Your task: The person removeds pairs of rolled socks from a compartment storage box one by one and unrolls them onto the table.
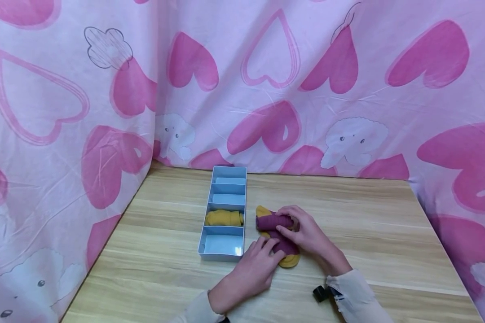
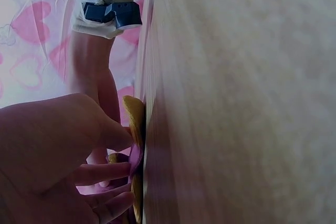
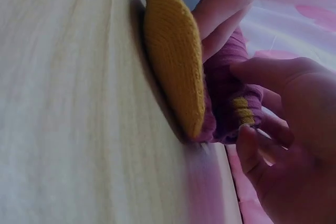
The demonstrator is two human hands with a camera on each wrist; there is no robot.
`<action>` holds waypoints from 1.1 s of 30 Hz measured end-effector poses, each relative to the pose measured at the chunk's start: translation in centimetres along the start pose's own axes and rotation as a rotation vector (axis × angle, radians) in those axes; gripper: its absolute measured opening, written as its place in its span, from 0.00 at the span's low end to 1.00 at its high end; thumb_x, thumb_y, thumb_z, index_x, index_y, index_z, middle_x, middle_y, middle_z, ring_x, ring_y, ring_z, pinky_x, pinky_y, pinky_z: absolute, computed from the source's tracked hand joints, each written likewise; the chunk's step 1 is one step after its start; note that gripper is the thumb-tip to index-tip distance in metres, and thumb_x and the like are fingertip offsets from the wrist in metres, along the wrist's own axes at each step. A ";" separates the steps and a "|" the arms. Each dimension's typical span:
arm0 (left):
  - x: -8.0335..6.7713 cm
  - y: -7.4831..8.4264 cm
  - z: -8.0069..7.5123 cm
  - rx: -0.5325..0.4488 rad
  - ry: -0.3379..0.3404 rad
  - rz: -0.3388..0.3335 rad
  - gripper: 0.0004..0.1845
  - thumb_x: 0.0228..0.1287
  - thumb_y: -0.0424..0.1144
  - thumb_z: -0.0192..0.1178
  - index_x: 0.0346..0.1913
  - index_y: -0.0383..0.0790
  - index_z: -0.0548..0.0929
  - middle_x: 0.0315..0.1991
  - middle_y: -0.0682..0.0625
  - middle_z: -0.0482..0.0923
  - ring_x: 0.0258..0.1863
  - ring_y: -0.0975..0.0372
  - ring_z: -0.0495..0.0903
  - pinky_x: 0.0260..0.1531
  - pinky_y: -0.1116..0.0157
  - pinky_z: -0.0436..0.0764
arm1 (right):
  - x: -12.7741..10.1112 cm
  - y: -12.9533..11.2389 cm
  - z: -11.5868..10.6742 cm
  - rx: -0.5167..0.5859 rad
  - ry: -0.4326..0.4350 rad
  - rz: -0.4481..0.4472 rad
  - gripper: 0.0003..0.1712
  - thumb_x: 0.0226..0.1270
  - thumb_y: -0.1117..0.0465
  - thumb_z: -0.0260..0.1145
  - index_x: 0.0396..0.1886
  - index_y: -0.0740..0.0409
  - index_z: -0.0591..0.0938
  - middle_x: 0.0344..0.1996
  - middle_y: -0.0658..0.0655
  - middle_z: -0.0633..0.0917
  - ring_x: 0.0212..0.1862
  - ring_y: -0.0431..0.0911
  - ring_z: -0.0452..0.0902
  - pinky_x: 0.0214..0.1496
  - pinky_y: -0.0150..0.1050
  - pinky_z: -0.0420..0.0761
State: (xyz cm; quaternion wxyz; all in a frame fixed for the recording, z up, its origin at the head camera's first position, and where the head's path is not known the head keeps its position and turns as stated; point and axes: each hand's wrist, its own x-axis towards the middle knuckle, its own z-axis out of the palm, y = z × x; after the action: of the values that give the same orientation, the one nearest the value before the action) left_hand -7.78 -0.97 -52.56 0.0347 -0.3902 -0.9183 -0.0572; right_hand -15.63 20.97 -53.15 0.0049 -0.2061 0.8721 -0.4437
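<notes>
Right grip (image 1: 307,231) seemingly at sock (image 1: 272,222) edge

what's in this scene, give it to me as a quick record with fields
sock: purple with yellow parts, partly rolled, on table
left hand: touches sock's flat part
right hand: grips sock's rolled part
box: blue, four compartments, left of sock, apart from it
yellow roll: in box, second compartment from the near end
cloth: pink, heart print, behind table
</notes>
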 end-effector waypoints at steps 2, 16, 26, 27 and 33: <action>0.0 0.0 0.0 0.004 0.012 0.004 0.17 0.72 0.43 0.66 0.62 0.56 0.83 0.66 0.50 0.77 0.60 0.57 0.74 0.58 0.60 0.83 | 0.1 0.0 0.1 -0.037 0.017 -0.010 0.22 0.70 0.60 0.79 0.61 0.45 0.87 0.61 0.51 0.85 0.65 0.48 0.82 0.66 0.48 0.85; 0.0 -0.2 -0.1 -0.058 0.026 -0.010 0.13 0.82 0.52 0.58 0.61 0.56 0.84 0.64 0.50 0.77 0.59 0.58 0.73 0.57 0.60 0.83 | 1.0 0.0 0.4 -0.104 0.051 -0.032 0.18 0.73 0.57 0.77 0.60 0.43 0.88 0.62 0.53 0.85 0.64 0.50 0.83 0.67 0.55 0.85; 0.1 -0.1 -0.1 -0.082 0.004 -0.013 0.13 0.82 0.53 0.58 0.60 0.58 0.84 0.62 0.52 0.77 0.56 0.60 0.74 0.55 0.63 0.82 | 1.4 0.1 0.4 -0.154 0.026 -0.008 0.23 0.70 0.55 0.79 0.63 0.45 0.86 0.60 0.50 0.84 0.60 0.46 0.82 0.63 0.50 0.87; 0.1 -0.2 -0.1 -0.081 0.008 -0.011 0.13 0.82 0.53 0.59 0.60 0.58 0.84 0.62 0.52 0.78 0.56 0.61 0.74 0.54 0.64 0.82 | 1.4 0.1 0.4 -0.157 0.029 -0.006 0.23 0.71 0.54 0.79 0.63 0.43 0.85 0.59 0.49 0.85 0.58 0.45 0.82 0.61 0.49 0.87; 0.0 -0.2 0.1 -0.075 0.031 -0.004 0.16 0.81 0.53 0.60 0.64 0.56 0.83 0.61 0.52 0.79 0.55 0.61 0.77 0.51 0.65 0.81 | 1.4 0.2 0.5 -0.172 0.070 -0.029 0.17 0.74 0.54 0.76 0.59 0.40 0.84 0.58 0.48 0.86 0.59 0.45 0.83 0.62 0.51 0.87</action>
State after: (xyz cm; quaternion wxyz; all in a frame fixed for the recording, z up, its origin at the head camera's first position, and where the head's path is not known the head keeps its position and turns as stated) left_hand -7.88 -1.12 -52.65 0.0344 -0.3884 -0.9156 -0.0976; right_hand -16.88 20.22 -53.37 -0.0499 -0.2029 0.9035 -0.3743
